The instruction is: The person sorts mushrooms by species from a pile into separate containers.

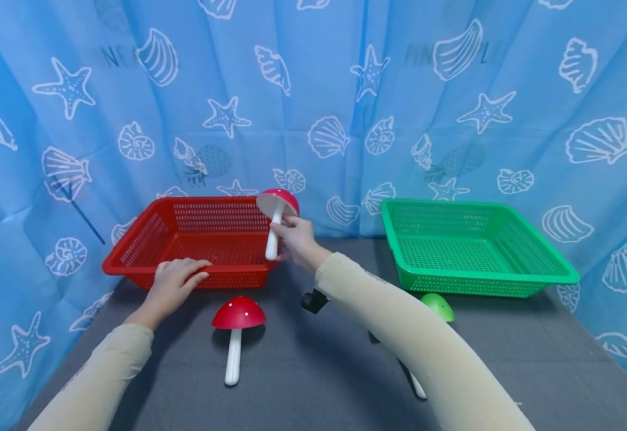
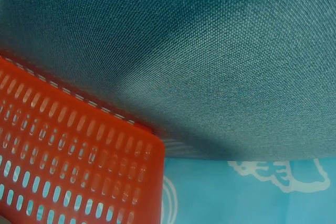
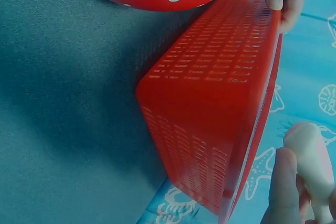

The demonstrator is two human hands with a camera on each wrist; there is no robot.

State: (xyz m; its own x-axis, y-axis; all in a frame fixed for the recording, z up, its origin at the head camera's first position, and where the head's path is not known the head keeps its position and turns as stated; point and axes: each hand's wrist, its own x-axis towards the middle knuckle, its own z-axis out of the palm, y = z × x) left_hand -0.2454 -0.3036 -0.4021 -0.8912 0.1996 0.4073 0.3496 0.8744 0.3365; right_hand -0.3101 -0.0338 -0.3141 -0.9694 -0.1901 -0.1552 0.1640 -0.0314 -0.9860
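Observation:
In the head view my right hand (image 1: 298, 240) pinches the white stem of a toy mushroom (image 1: 281, 200) with a red cap. It holds this mushroom tilted, cap up, at the right end of the red basket (image 1: 238, 277). The stem's end also shows in the right wrist view, between thumb and fingers. My left hand (image 1: 175, 286) grips the basket's front rim, thumb outside, as the right wrist view shows. Below the basket lies another red-capped toy mushroom (image 1: 239, 316), its stem toward me. The inside of the red basket shows bare mesh.
A green basket (image 1: 485, 286) stands at the right. In front of it lies a green-capped toy mushroom (image 1: 438, 306), partly hidden by my right sleeve. A black wrist camera (image 1: 313, 301) sits under my right wrist. Behind the grey table (image 1: 302, 383) hangs a blue shell-print curtain (image 1: 302, 72).

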